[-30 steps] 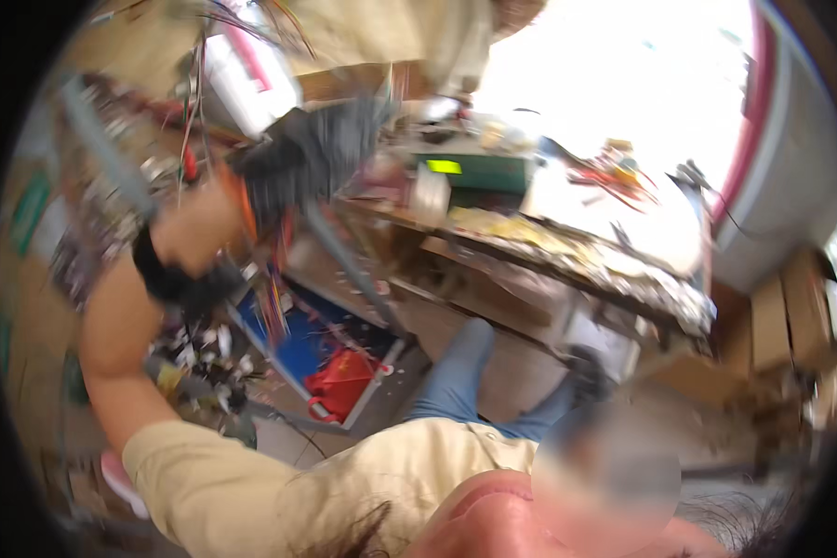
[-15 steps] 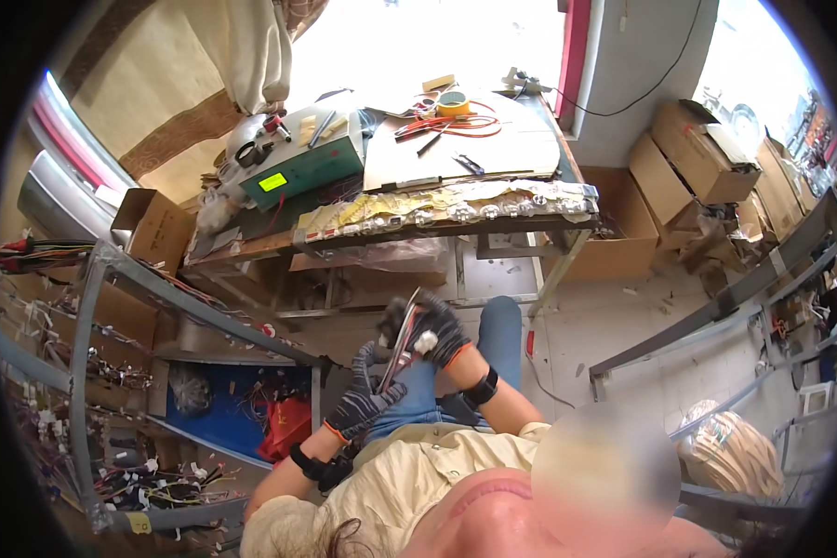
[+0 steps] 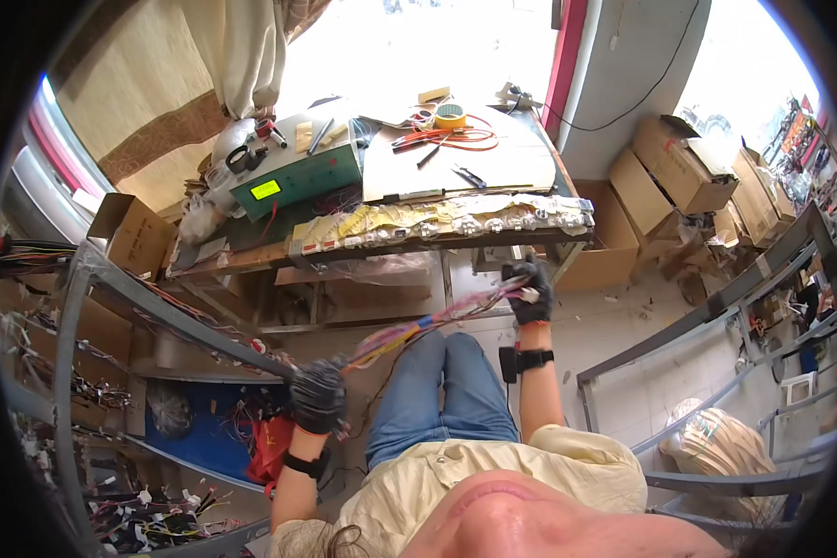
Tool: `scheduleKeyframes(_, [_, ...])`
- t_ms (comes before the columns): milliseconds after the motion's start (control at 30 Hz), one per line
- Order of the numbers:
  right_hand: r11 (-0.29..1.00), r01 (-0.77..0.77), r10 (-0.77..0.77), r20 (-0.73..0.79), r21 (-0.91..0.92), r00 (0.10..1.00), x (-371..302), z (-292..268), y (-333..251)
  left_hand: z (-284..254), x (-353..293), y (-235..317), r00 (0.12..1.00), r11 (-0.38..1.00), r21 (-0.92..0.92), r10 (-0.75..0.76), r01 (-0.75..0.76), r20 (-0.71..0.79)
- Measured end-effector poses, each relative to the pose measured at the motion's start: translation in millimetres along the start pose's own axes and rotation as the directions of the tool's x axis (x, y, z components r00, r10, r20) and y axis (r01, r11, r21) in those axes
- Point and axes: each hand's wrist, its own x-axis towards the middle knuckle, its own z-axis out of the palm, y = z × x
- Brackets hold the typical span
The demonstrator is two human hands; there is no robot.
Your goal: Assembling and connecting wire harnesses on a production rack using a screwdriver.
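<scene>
A wire harness (image 3: 420, 325) of pink, yellow and other coloured wires stretches between my two gloved hands, above my lap. A piece of blue tape shows near its middle. My left hand (image 3: 317, 396), in a dark grey glove, is closed round one end, with a few wire ends hanging below it. Farther out and to the right, my right hand (image 3: 527, 290) grips the other end. A white connector (image 3: 530, 295) shows at that hand. The bench's front edge lies just beyond my right hand.
Ahead stands a workbench (image 3: 270, 258) with a green tester box (image 3: 298, 181), a board (image 3: 521, 158), an orange cable and a tape roll (image 3: 450, 116). Metal racks (image 3: 70, 344) with wires flank my left; another rail (image 3: 697, 312) runs at right, near cardboard boxes (image 3: 609, 232).
My hands were close together on the bunched harness and have moved apart, the left toward the left, the right outward to the right. The harness is now drawn out between them.
</scene>
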Motion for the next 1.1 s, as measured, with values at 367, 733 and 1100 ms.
scheduleKeyframes(367, [0.461,0.273,-0.041,0.287,-0.844,0.957,47.1,-67.7,148.8,-5.7,5.9,-51.7,0.998,0.963,0.265,-0.049,0.055,-0.03])
scheduleKeyframes(733, [0.878,0.473,-0.474,0.011,-0.066,0.881,-79.5,-104.0,-180.5,77.2,-22.9,-3.4,0.939,0.963,-0.092,0.268,-0.253,0.215])
scheduleKeyframes(1100, [0.703,0.517,-0.679,-0.241,-0.489,0.694,-181.4,109.0,-214.9,115.5,-89.8,-28.4,0.916,0.955,-0.14,0.29,-0.26,0.278])
